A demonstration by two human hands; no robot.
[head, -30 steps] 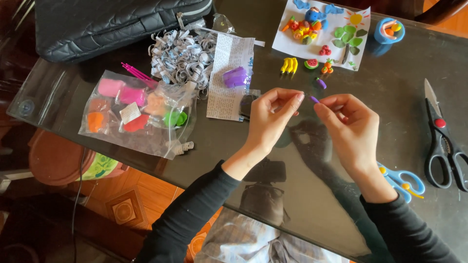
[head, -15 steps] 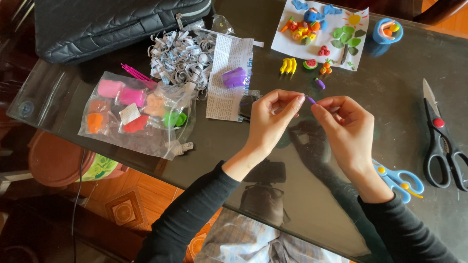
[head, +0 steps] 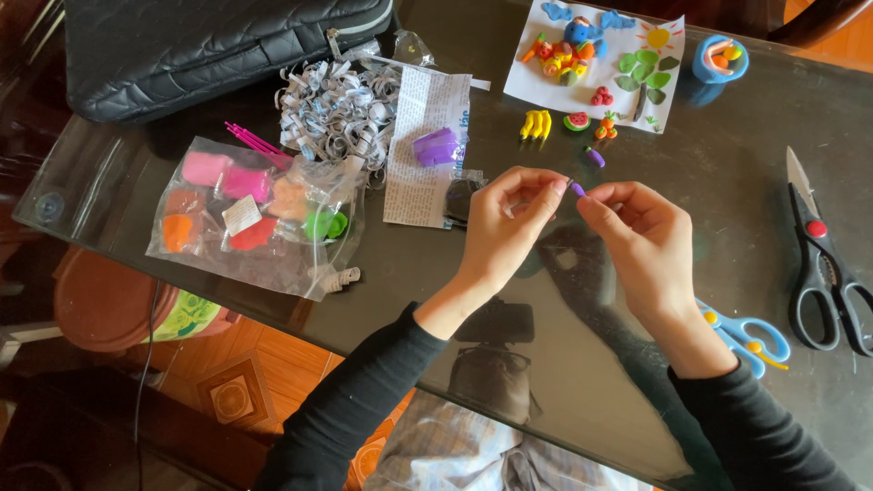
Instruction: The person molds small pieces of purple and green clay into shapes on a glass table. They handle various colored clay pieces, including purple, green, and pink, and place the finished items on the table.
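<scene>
Dark glass desk (head: 637,382) under us, reflecting a phone and our sleeves. We hold both hands up over its middle: our left hand (head: 505,232) and our right hand (head: 641,241) meet fingertip to fingertip, and between them sits a tiny purple clay piece (head: 576,190). Right thumb and forefinger are pinched together on it; the left fingertips are closed and touch its upper left end. It is a short sliver, long axis slanting from upper left to lower right, clear of the glass.

Left of our hands lies a clear plastic bag of coloured clay lumps (head: 255,214), with a printed paper slip carrying a purple clay block (head: 436,146) beside it. Ahead of us rests a white card with small clay figures (head: 596,59). Black-handled scissors (head: 823,264) lie far right, blue-handled scissors (head: 750,336) just beside our right wrist.
</scene>
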